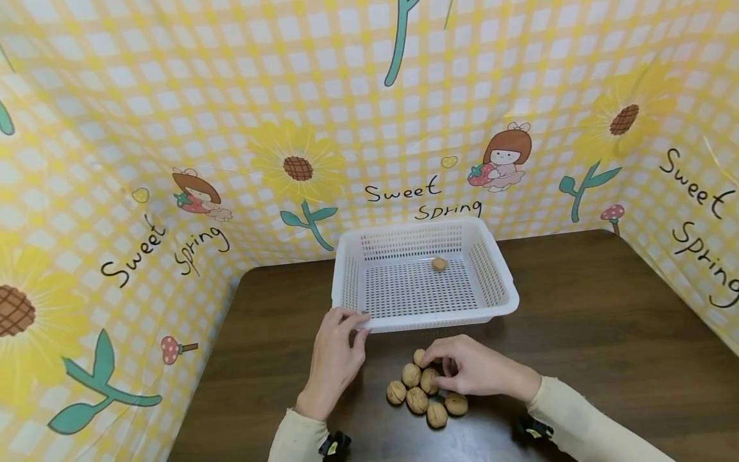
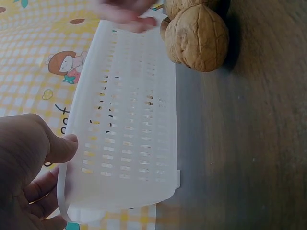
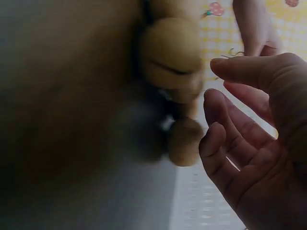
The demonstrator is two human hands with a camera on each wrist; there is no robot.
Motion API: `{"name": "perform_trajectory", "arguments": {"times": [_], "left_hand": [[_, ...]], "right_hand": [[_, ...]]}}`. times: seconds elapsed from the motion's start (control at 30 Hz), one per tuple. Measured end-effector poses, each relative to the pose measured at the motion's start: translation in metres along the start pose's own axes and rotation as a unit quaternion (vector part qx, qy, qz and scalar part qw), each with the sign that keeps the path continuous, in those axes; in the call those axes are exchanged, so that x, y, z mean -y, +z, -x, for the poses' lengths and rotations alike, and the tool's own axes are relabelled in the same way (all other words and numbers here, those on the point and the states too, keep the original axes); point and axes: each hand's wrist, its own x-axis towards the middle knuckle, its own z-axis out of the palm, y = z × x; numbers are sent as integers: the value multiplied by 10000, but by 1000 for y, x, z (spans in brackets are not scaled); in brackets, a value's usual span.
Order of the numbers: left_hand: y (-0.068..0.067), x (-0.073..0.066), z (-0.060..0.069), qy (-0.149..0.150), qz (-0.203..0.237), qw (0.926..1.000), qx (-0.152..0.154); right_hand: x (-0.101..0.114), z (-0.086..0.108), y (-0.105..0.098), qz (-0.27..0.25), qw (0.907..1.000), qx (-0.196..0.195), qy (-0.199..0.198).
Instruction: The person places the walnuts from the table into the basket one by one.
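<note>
A white perforated basket point(image 1: 444, 317) stands at the back of the dark table, with one walnut point(image 1: 439, 264) inside it. My left hand point(image 1: 337, 356) grips its near left corner; in the left wrist view the thumb of that hand point(image 2: 29, 167) lies on one side of the rim point(image 2: 72, 120), fingers on the other. Several walnuts point(image 1: 417, 400) lie grouped in front of the basket. Over their right side is my right hand point(image 1: 479, 369), its fingers spread apart and relaxed around a walnut point(image 1: 430, 381). In the right wrist view nothing shows between the fingers of that hand point(image 3: 254, 139).
A yellow checked cloth point(image 1: 369, 96) with printed flowers and figures hangs behind the table point(image 1: 583, 308) and along both its sides. Black bands sit at both sleeves point(image 1: 589, 417).
</note>
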Motion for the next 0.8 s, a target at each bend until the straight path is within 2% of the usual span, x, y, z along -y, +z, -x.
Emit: {"name": "perform_trajectory", "arguments": {"times": [0.2,0.47,0.8], "left_hand": [[2,1,0,43,-53,10000,-56],[0,0,1,-46,28,10000,1],[-1,1,0,-128,44,9998,111]], "right_hand": [[-9,5,9,-18,10000,87,-32],[-11,9,12,218,9977,486,423],[-10,8,7,316,9980,384,398]]}}
